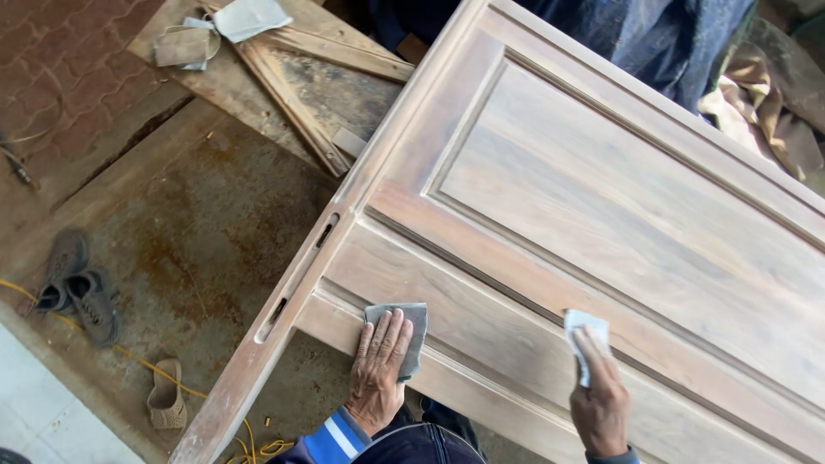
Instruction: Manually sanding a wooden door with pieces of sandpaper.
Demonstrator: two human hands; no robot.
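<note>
Wooden door (601, 198) lying flat, left hand (378, 369) pressing a grey sandpaper sheet (411, 331) flat with fingers spread near the door's edge, right hand (599, 397) pinching a pale folded sandpaper piece (582, 331) against the door's middle rail, shoes (77, 288) lying on the floor beside the door

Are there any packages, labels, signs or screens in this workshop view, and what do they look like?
None in view: no package, label, sign or screen. Only the bare wooden door, grey sandpaper sheets under the left hand and right hand, and shoes on the floor.
</note>
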